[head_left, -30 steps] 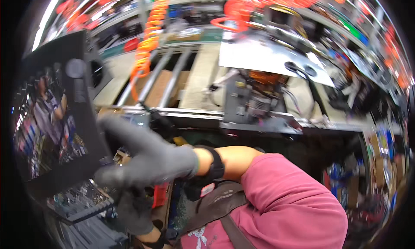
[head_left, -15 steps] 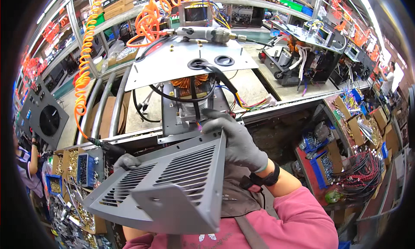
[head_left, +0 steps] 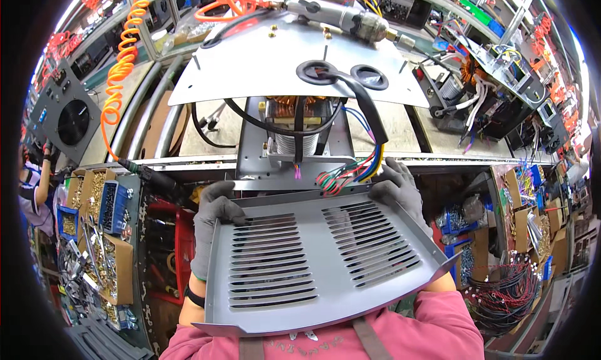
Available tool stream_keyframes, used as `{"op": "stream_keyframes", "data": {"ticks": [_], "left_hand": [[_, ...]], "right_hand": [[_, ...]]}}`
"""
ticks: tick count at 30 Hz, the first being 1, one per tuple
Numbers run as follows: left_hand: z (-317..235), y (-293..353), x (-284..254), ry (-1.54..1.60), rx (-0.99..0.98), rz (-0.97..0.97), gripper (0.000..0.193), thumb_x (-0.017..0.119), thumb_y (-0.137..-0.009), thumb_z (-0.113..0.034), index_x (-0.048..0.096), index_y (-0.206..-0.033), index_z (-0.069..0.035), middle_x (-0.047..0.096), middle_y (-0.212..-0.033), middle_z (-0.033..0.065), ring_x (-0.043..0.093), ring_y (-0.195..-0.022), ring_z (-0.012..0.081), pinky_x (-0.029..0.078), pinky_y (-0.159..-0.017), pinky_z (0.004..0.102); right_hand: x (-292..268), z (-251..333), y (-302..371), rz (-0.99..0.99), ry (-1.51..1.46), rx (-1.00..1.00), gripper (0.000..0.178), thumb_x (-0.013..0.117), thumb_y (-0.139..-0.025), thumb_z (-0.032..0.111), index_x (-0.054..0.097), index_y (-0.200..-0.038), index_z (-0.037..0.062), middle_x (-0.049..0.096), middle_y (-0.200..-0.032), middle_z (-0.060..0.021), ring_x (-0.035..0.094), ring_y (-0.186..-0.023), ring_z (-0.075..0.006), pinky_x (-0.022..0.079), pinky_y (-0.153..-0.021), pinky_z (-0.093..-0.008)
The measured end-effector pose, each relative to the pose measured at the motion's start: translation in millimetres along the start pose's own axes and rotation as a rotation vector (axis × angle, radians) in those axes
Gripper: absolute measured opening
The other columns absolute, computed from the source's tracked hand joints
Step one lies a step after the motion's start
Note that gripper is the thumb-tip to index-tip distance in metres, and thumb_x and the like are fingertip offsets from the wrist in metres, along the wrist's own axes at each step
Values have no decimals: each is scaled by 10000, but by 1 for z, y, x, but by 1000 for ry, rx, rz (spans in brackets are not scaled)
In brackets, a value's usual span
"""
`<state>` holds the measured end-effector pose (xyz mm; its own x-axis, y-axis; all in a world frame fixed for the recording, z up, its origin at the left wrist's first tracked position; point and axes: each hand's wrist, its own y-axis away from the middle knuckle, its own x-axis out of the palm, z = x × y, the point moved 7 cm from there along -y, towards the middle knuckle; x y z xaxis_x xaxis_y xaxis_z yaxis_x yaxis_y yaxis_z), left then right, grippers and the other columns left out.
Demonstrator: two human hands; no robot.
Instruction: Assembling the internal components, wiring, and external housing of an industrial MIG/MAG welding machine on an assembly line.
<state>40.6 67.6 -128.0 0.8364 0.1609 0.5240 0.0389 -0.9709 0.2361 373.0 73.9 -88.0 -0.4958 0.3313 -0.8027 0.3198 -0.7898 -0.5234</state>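
1. A grey vented metal panel (head_left: 318,253), with two columns of slots and folded edges, fills the lower middle of the frame, tilted in front of the person's pink top.
2. The left hand (head_left: 215,219), in a grey glove, grips the panel's upper left corner, fingers bent over the edge.
3. The right hand (head_left: 402,190), gloved likewise, holds the upper right corner; part of it shows through the slots.
4. Just beyond the panel's far edge, at centre, a grey chassis base (head_left: 252,157) sits on the workbench line, carrying a copper-wound coil (head_left: 288,101).
5. Loose multicoloured wires (head_left: 352,175) hang near that edge; whether they touch it, I cannot tell.
6. Above the coil, a silver metal sheet (head_left: 263,66) spans upper centre, with a pneumatic screwdriver (head_left: 344,17) lying across its far side.
7. An orange coiled hose (head_left: 123,66) drops through the upper left.
8. Blue screw bins (head_left: 114,207) stand at left; a co-worker's arm (head_left: 45,185) shows at the far left.
9. Bundled dark red and black cables (head_left: 504,291) lie lower right.
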Motion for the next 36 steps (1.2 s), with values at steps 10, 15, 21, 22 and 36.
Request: {"op": "stream_keyframes", "data": {"ticks": [10,15,21,22,36], "left_hand": [[-4,-6,-18,-725,468,71,117,623,-736,22,633,-842,-27,392,-1345,144,609,-913,153,476,-848,248],[4,-47,-42,-671,373,-9,185,542,-812,37,595,-978,-27,545,-996,68,575,-770,97,483,-710,213],[9,-59,-31,-257,151,155,191,538,-801,38,561,-985,-7,452,-1148,119,554,-808,137,465,-789,256],[6,-54,-32,-298,162,66,122,555,-777,34,584,-892,5,431,-1188,133,555,-833,140,467,-804,256],[-26,-27,20,-600,357,322,127,479,-775,69,549,-734,-29,551,-714,35,499,-687,83,381,-987,279]], "right_hand": [[24,-7,18,6,-119,310,187,728,-677,85,645,-835,142,573,-852,-79,617,-769,-233,500,-652,-303],[40,-22,13,45,-423,609,238,725,-697,75,625,-910,111,580,-970,-91,634,-860,-236,528,-754,-296],[50,-28,11,-59,-1416,932,169,602,-808,0,544,-966,11,565,-968,-77,580,-871,-159,498,-810,-283],[51,-33,12,-75,-1471,1027,99,612,-798,10,571,-888,17,568,-938,-56,565,-847,-145,482,-795,-273],[-106,36,-100,288,-598,96,544,741,-764,246,540,-1202,-8,597,-1146,-129,557,-1075,-185,426,-926,-326]]}}
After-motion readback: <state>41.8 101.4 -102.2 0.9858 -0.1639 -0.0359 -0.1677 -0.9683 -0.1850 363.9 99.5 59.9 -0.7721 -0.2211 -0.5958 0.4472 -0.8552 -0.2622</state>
